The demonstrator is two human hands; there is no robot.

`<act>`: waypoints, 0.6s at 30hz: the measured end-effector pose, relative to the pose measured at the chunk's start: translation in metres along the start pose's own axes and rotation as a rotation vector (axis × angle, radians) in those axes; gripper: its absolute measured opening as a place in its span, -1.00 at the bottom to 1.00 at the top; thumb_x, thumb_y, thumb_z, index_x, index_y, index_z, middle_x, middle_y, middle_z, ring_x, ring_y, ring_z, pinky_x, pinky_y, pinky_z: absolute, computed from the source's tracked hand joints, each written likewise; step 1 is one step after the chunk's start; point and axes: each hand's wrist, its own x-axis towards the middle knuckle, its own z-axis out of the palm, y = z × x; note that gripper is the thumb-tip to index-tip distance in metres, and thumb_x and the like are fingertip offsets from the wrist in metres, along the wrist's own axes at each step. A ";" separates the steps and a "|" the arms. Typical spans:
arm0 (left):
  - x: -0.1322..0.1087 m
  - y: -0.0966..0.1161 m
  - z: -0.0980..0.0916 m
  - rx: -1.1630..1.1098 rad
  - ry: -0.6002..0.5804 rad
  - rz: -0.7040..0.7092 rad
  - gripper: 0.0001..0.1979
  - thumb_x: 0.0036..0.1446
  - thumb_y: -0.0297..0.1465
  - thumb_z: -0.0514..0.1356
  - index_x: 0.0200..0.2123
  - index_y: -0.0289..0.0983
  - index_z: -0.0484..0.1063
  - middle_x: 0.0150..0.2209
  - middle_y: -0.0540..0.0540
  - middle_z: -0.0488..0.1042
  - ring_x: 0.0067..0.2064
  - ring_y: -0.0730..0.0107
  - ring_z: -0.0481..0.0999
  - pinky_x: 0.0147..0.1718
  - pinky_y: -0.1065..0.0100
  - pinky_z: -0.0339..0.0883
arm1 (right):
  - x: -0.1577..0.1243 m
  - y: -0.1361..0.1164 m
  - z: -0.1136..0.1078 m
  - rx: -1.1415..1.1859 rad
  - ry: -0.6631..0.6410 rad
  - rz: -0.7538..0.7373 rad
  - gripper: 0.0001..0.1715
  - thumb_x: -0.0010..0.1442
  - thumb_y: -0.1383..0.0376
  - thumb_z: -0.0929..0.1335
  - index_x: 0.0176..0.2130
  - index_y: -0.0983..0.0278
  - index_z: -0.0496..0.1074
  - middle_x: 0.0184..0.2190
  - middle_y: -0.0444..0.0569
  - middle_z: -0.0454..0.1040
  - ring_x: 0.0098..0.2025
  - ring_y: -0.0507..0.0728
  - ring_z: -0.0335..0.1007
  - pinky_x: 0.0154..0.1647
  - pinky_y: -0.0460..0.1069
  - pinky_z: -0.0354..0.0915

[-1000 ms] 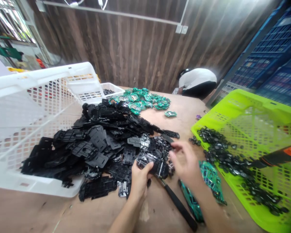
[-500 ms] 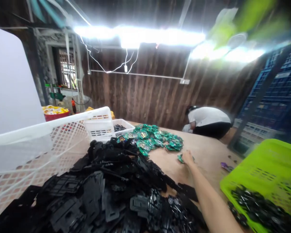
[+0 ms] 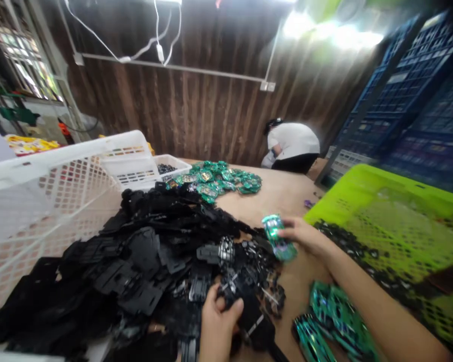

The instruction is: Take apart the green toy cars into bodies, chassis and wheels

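My right hand (image 3: 304, 235) is closed on the edge of a shiny green toy car body (image 3: 276, 236), which hangs tilted above the table. In front of me, my left hand (image 3: 221, 314) grips a black toy car chassis (image 3: 245, 306) between thumb and fingers. A heap of flat black plastic chassis parts (image 3: 143, 256) spreads to the left of that hand. Beneath my right forearm lie several green car bodies (image 3: 334, 317). More green car bodies (image 3: 219, 178) are piled at the back of the table.
A white mesh basket (image 3: 60, 171) borders the heap on the left, with a small white basket (image 3: 181, 163) behind. On the right, a lime-green basket (image 3: 392, 201) stands beside black wheels (image 3: 355, 251). A person (image 3: 294, 143) bends over beyond the table (image 3: 279, 188); blue crates (image 3: 392, 115) are stacked right.
My right hand has lifted the green car body off the table and brought it nearer. My left hand has come into view with the chassis. The view has tipped down.
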 end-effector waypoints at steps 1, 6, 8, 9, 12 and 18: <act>-0.004 0.005 0.000 0.010 -0.002 -0.001 -0.32 -0.37 -0.27 0.45 -0.11 -0.27 0.33 -0.33 -0.16 0.59 -0.32 0.14 0.60 -0.41 0.29 0.45 | -0.039 0.013 0.006 0.041 -0.049 -0.004 -0.55 -0.10 0.26 0.48 -0.15 0.32 0.51 -0.28 0.02 0.57 -0.25 0.21 0.50 -0.21 0.09 0.43; -0.018 0.016 -0.009 0.130 -0.028 0.040 -0.43 -0.24 -0.37 0.37 -0.10 -0.25 0.29 -0.28 -0.12 0.57 -0.38 0.28 0.56 -0.58 0.44 0.38 | -0.212 0.066 0.066 0.014 -0.014 -0.086 -0.53 -0.03 0.10 0.40 -0.10 0.19 0.51 -0.12 0.05 0.54 -0.04 0.30 0.43 -0.04 0.20 0.37; -0.021 0.014 -0.015 0.169 -0.024 0.032 -0.46 -0.21 -0.40 0.34 -0.10 -0.24 0.27 -0.32 -0.09 0.54 -0.41 0.31 0.54 -0.61 0.46 0.36 | -0.247 0.072 0.092 -0.061 0.010 -0.128 -0.54 0.10 0.12 0.30 -0.02 0.19 0.47 -0.06 0.07 0.49 0.05 0.28 0.37 0.05 0.20 0.31; -0.022 0.013 -0.018 0.180 -0.023 0.024 -0.46 -0.21 -0.42 0.34 -0.10 -0.24 0.27 -0.33 -0.09 0.54 -0.41 0.32 0.53 -0.60 0.46 0.36 | -0.257 0.071 0.103 -0.094 0.040 -0.143 -0.53 0.16 0.15 0.25 0.03 0.21 0.43 -0.04 0.09 0.47 0.07 0.27 0.36 0.08 0.20 0.28; -0.027 0.011 -0.029 0.206 -0.038 0.005 -0.47 -0.22 -0.44 0.34 -0.10 -0.25 0.28 -0.32 -0.09 0.53 -0.40 0.32 0.53 -0.55 0.43 0.39 | -0.268 0.066 0.123 -0.189 0.164 -0.123 -0.38 0.20 0.15 0.21 0.21 0.29 0.22 -0.01 0.19 0.39 0.08 0.29 0.34 0.07 0.22 0.27; -0.046 0.009 -0.042 0.225 -0.148 -0.058 -0.48 -0.19 -0.42 0.34 -0.08 -0.26 0.33 -0.29 -0.12 0.55 -0.39 0.34 0.53 -0.48 0.42 0.38 | -0.275 0.059 0.118 -0.182 0.296 0.019 -0.14 -0.02 0.08 0.38 0.18 0.42 0.20 0.04 0.29 0.37 0.10 0.41 0.29 0.08 0.26 0.25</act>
